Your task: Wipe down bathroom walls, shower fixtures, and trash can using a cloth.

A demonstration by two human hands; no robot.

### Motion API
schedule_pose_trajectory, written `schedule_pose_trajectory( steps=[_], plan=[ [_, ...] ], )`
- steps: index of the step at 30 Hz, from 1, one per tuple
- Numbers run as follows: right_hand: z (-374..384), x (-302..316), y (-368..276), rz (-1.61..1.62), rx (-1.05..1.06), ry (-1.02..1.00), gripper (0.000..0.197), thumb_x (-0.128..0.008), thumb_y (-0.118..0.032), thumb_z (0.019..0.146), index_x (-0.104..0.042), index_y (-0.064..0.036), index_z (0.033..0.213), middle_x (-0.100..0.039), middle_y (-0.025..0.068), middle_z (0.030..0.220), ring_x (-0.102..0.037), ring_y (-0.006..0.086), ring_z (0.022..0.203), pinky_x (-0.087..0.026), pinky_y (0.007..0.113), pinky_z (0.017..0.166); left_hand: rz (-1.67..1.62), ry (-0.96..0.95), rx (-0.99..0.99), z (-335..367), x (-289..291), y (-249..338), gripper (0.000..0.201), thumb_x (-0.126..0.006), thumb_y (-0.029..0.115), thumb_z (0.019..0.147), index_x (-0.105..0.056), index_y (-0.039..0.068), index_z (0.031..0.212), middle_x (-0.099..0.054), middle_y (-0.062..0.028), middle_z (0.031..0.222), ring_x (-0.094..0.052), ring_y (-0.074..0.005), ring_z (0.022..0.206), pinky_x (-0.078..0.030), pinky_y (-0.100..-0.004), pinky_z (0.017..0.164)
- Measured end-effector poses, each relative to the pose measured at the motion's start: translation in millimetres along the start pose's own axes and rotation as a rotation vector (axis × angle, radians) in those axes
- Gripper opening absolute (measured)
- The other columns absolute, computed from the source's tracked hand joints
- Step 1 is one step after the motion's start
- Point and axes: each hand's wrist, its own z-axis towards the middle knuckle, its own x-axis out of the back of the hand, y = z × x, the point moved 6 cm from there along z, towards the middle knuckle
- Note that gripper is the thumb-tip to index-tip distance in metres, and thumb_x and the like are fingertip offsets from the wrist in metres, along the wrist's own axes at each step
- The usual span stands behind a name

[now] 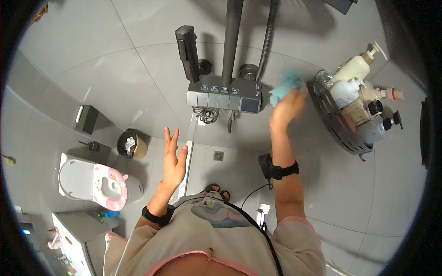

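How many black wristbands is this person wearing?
2: one band below the left hand, the other band below the right hand, which holds a blue cloth.

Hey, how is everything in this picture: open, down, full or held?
Left hand, open and empty
Right hand, gripping a teal cloth
Teal cloth, bunched, blurred
Toilet lid, raised
Pink toilet seat, down
Bin, open, white paper inside
Corner shelf, loaded with bottles
Panel screen, dark
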Motion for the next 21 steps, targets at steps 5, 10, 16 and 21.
schedule_pose_trajectory(
  steps=[5, 10, 16, 21],
  plan=[
    [-53, -68, -38, -0.664, 0.603, -0.739, 0.027, -0.054, -0.008, 0.077, -0.055, 0.0003, 0.103, -0.052, 0.0128, 0.107, -0.046, 0.0299, 0.104, -0.029, 0.041, 0.096, 0.001, -0.018, 0.037, -8, -1, 1, 0.046, -0.045, 0.016, 0.088, -0.033, 0.005, 0.131, -0.01, -0.0209, 0.142, -0.023, -0.0327, 0.128, -0.032, -0.0373, 0.094],
    [-59, -60, -36, -0.853, 0.657, -0.683, 0.029, -0.056, -0.01, 0.076, -0.056, 0.0001, 0.103, -0.053, 0.01, 0.113, -0.045, 0.0275, 0.11, -0.025, 0.044, 0.1, -0.05, -0.023, -0.004, 9, 6, 7, 0.046, -0.045, 0.015, 0.087, -0.033, 0.002, 0.13, -0.009, -0.0247, 0.141, -0.019, -0.0376, 0.129, -0.023, -0.0408, 0.102],
    [-110, -83, -52, -0.883, 0.704, -0.604, 0.032, -0.061, -0.01, 0.068, -0.056, 0.0011, 0.098, -0.053, 0.0114, 0.101, -0.046, 0.031, 0.098, -0.033, 0.043, 0.09, -0.124, -0.011, -0.025, 26, 31, -9, 0.047, -0.046, 0.015, 0.087, -0.033, 0.002, 0.13, -0.009, -0.0246, 0.141, -0.017, -0.0367, 0.13, -0.022, -0.041, 0.102],
    [-146, -115, -59, -0.837, 0.874, -0.658, 0.037, -0.064, -0.01, 0.062, -0.057, -0.0015, 0.098, -0.052, 0.0077, 0.1, -0.048, 0.0265, 0.091, -0.037, 0.041, 0.083, -0.189, 0.0, -0.029, 36, 46, -29, 0.047, -0.046, 0.015, 0.087, -0.033, 0.002, 0.13, -0.009, -0.0245, 0.141, -0.017, -0.0363, 0.13, -0.022, -0.0406, 0.102]
  ],
)
